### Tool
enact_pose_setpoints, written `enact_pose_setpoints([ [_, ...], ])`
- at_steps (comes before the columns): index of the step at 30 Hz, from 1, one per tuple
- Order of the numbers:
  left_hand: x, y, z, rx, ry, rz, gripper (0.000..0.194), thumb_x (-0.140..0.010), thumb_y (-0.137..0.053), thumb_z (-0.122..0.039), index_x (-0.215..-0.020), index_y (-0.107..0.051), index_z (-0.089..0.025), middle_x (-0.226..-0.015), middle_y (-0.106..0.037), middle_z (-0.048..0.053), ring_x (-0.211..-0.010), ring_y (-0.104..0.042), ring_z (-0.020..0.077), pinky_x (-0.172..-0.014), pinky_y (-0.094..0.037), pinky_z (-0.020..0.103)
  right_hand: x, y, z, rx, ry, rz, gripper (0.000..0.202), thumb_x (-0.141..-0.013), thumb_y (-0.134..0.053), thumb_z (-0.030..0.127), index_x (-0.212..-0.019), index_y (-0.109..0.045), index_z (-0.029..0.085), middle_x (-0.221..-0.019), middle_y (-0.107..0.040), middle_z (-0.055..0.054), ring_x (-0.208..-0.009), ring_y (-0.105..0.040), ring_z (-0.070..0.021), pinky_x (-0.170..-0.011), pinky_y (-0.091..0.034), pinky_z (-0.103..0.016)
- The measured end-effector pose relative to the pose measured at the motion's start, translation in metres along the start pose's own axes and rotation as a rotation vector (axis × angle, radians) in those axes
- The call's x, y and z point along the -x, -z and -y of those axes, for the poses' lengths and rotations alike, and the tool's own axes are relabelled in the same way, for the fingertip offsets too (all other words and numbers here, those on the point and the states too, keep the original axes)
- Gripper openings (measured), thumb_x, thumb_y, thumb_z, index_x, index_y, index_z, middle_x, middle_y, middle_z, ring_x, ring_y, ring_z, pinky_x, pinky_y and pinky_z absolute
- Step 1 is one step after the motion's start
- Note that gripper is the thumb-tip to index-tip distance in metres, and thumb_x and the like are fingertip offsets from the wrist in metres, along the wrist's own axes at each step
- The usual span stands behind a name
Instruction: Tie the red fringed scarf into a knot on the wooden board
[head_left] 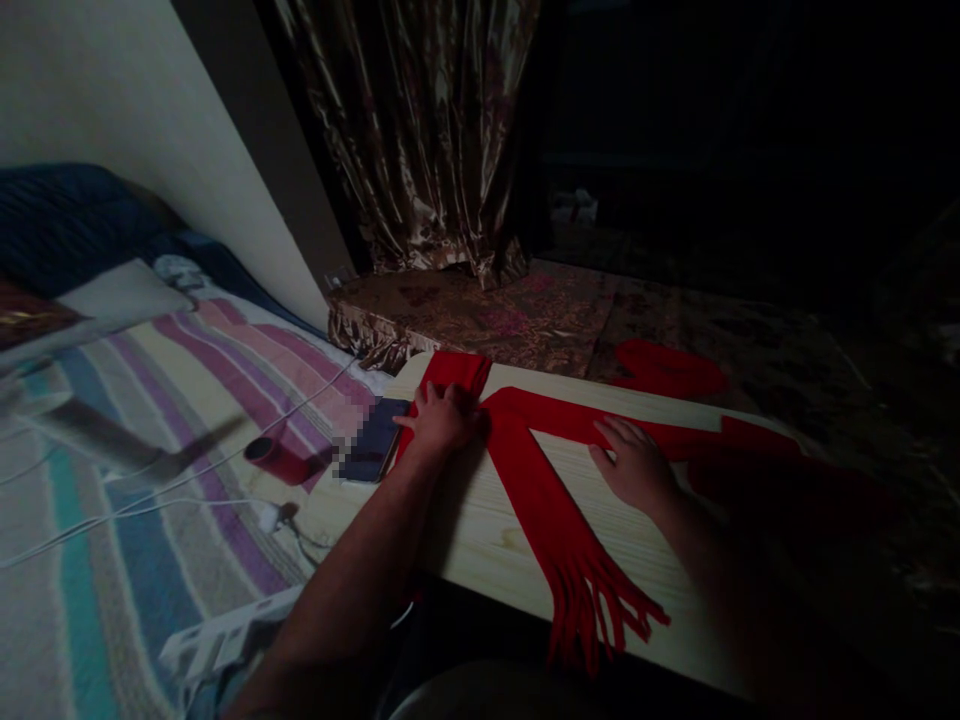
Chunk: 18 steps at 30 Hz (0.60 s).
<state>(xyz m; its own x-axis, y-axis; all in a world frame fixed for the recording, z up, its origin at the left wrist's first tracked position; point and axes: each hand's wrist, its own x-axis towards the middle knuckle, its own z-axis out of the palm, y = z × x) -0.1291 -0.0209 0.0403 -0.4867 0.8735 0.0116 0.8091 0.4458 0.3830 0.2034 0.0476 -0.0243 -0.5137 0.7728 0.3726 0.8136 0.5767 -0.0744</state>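
nowhere readable writing; both hands, left and right, flat, unclenched on red scarf

A dim room, lit mainly from the left while the right side falls into near darkness. A pale wall slants down the upper left. Beside it hangs a shiny brown patterned curtain, its hem bunched on a low ledge draped in similar floral cloth. On the left lies a bed under a striped blanket (bands of purple, cream, teal and blue), with a dark blue pillow at its far end. White cables trail across the blanket. A pale wooden board sits in the centre foreground. Patterned floor covering fades into shadow on the right.
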Motion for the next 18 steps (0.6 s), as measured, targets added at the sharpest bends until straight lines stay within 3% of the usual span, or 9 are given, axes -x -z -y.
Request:
enact_pose_setpoints([
  [3, 0.003, 0.004, 0.000, 0.009, 0.007, -0.006, 0.073, -0.079, -0.065, -0.062, -0.143, -0.052, -0.029, -0.160, -0.031, 0.022, -0.144, -0.027, 0.0471, -0.103, -0.026, 0.079, 0.000, 0.002, 0.001, -0.015, -0.002, -0.002, 0.050, -0.095, -0.044, 0.041, -0.135, -0.064, 0.019, -0.140, -0.061, -0.013, -0.131, -0.052, -0.0294, -0.112, -0.041, -0.045],
  [8, 0.007, 0.006, -0.013, 0.022, -0.093, -0.121, 0.069, -0.082, -0.067, -0.050, -0.144, -0.051, -0.024, -0.158, -0.036, 0.021, -0.143, -0.032, 0.0431, -0.109, -0.031, 0.069, 0.000, 0.004, 0.001, -0.040, 0.005, -0.011, 0.049, -0.094, -0.046, 0.040, -0.134, -0.065, 0.019, -0.138, -0.062, -0.014, -0.129, -0.053, -0.0303, -0.111, -0.042, -0.047],
  [13, -0.003, -0.028, -0.035, 0.354, -0.267, -0.151, 0.050, -0.088, -0.060, -0.029, -0.136, -0.057, -0.014, -0.136, -0.061, 0.017, -0.126, -0.057, 0.0263, -0.107, -0.045, 0.037, 0.000, 0.005, 0.002, -0.052, -0.015, -0.023, 0.047, -0.095, -0.048, 0.038, -0.133, -0.064, 0.016, -0.139, -0.061, -0.013, -0.129, -0.052, -0.0299, -0.112, -0.040, -0.048],
  [15, -0.006, -0.044, -0.042, 0.431, -0.236, -0.143, 0.048, -0.091, -0.057, -0.034, -0.133, -0.058, -0.012, -0.130, -0.065, 0.017, -0.121, -0.061, 0.0254, -0.104, -0.047, 0.035, -0.001, 0.007, 0.003, -0.051, -0.045, 0.000, 0.050, -0.095, -0.049, 0.041, -0.137, -0.062, 0.016, -0.142, -0.059, -0.013, -0.132, -0.050, -0.0301, -0.113, -0.037, -0.049],
  [18, -0.011, -0.057, -0.049, 0.370, -0.238, -0.093, 0.051, -0.089, -0.059, -0.039, -0.131, -0.059, -0.010, -0.125, -0.067, 0.019, -0.118, -0.063, 0.0282, -0.102, -0.048, 0.037, -0.005, 0.011, 0.003, -0.053, -0.068, 0.069, 0.057, -0.094, -0.052, 0.047, -0.143, -0.056, 0.017, -0.151, -0.051, -0.013, -0.139, -0.042, -0.0299, -0.117, -0.032, -0.048],
])
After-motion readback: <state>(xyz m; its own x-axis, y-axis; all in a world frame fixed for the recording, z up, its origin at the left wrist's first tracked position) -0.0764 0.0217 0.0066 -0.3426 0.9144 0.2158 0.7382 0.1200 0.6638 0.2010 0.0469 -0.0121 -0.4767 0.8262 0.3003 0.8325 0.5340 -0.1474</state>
